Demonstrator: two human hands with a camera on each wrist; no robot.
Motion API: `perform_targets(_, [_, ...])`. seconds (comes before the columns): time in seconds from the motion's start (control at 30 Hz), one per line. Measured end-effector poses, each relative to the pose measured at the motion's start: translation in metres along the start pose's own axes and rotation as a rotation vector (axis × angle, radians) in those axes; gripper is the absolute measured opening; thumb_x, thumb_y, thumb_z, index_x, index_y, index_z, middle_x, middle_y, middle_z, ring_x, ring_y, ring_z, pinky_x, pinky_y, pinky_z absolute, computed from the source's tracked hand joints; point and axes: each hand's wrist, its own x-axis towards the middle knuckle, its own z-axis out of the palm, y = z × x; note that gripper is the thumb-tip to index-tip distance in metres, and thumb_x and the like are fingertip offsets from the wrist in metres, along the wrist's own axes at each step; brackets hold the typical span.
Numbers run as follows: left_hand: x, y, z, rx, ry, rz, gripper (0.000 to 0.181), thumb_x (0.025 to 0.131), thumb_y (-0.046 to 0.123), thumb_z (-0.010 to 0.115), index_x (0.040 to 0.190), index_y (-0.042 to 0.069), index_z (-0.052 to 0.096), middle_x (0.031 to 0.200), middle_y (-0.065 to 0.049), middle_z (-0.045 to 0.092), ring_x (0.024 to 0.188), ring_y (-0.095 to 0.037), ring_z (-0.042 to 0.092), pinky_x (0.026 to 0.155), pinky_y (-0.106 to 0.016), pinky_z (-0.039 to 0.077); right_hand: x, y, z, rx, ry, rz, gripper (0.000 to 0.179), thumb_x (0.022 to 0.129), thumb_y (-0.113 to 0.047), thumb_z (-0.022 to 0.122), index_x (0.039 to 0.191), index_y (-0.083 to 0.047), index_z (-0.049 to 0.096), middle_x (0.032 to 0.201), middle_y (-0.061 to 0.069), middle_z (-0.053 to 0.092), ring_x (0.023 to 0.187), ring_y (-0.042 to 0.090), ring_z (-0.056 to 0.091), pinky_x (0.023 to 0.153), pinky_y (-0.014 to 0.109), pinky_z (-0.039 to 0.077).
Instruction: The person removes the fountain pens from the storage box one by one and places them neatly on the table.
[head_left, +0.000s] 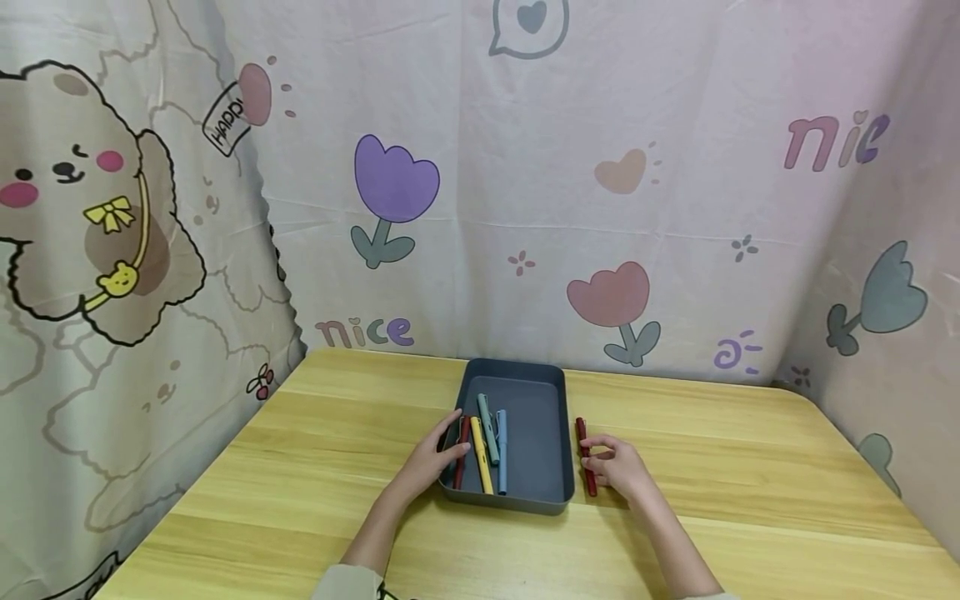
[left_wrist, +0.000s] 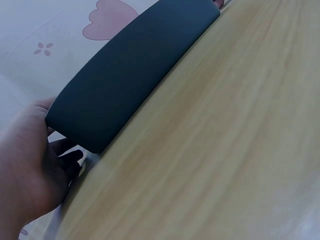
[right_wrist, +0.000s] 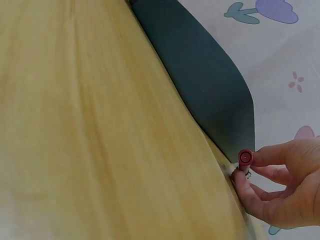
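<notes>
A dark grey rectangular tray (head_left: 517,503) rests on the table. My left hand (head_left: 426,460) grips its left wall, thumb over the rim and the other fingers outside, as the left wrist view also shows. Inside, toward that side, lie a red pen (head_left: 459,477), a yellow pen (head_left: 482,454), a green pen (head_left: 487,427) and a light blue pen (head_left: 502,458). Just right of the tray, my right hand (head_left: 624,468) pinches a dark red pen (head_left: 591,483) between thumb and fingers. One end of this pen (right_wrist: 245,158) faces the camera in the right wrist view.
The light wood table (head_left: 300,467) extends to both sides of the tray. Behind it hangs a pale printed curtain (head_left: 517,183) with flowers and hearts, and another cloth (head_left: 180,375) with a cartoon bear hangs along the left edge.
</notes>
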Motion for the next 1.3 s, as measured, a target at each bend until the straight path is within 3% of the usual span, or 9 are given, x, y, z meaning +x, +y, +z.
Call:
perform_targets(0.93, [-0.002,0.005,0.000,0.004,0.010,-0.019,0.056,0.091,0.012,0.058,0.141,0.001,0.034,0.141,-0.029,0.027,0.127,-0.047,0.023,0.097,-0.062,0.023,-0.003,-0.004,-0.001,-0.003,-0.001,-0.001,0.026,0.081,0.008,0.060,0.107,0.010,0.059,0.082,0.014,0.061,0.063,0.019,0.058,0.059,0.032,0.052])
perform_targets(1.07, [0.002,-0.003,0.001,-0.005,0.011,-0.015,0.057,0.091,0.011,0.058,0.141,0.001,0.034,0.141,-0.029,0.027,0.127,-0.048,0.024,0.096,-0.062,0.023,-0.002,-0.004,-0.001,-0.006,-0.002,-0.001,0.026,0.081,0.009,0.061,0.106,0.010,0.059,0.081,0.014,0.061,0.062,0.019,0.057,0.058,0.032,0.052])
perform_targets(1.3, [0.018,-0.037,0.004,0.013,0.017,-0.006,0.059,0.090,0.021,0.060,0.143,0.011,0.035,0.143,-0.023,0.028,0.129,-0.043,0.025,0.097,-0.060,0.024,-0.002,-0.004,0.000,-0.044,-0.012,-0.031,0.026,0.081,0.008,0.062,0.106,0.011,0.058,0.079,0.013,0.058,0.062,0.019,0.057,0.058,0.031,0.052])
